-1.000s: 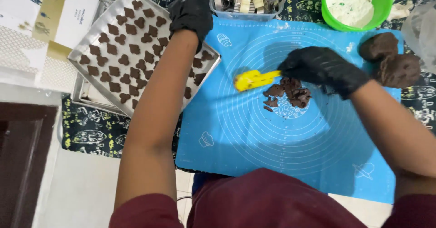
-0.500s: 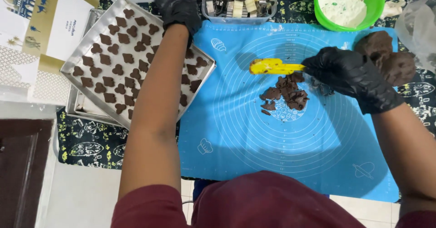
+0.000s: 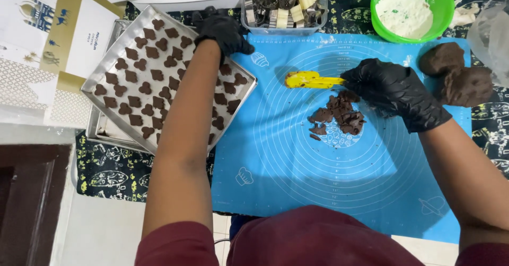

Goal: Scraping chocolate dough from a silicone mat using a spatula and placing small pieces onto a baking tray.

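Black-gloved left hand (image 3: 221,32) reached over the far corner of the square metal baking tray (image 3: 101,75), fingers curled together just above the heart-shaped brown dough cutouts (image 3: 150,75); whether it pinched one of them could not be told. Black-gloved right hand (image 3: 395,92) was clamped on the handle of the yellow plastic scraper (image 3: 307,79), whose blade lay flat on the blue silicone rolling mat (image 3: 339,192).

Progress, as a judgement: well along. Tray was nearly full, with cutouts in rows across most of it and only a small bare strip along the near edge. A second tray sat under it, contents hidden.

Left over: a small heap of brown dough scraps (image 3: 342,116) lay on the mat just beside the scraper, apart from the blade. Two lumps of unrolled brown dough (image 3: 458,72) sat at the mat's right edge, touching each other, so more rolling and cutting looked due.

Clear plastic tub of metal cookie cutters (image 3: 283,6) and green bowl of white flour (image 3: 405,11) stood at the far side, beyond the mat.
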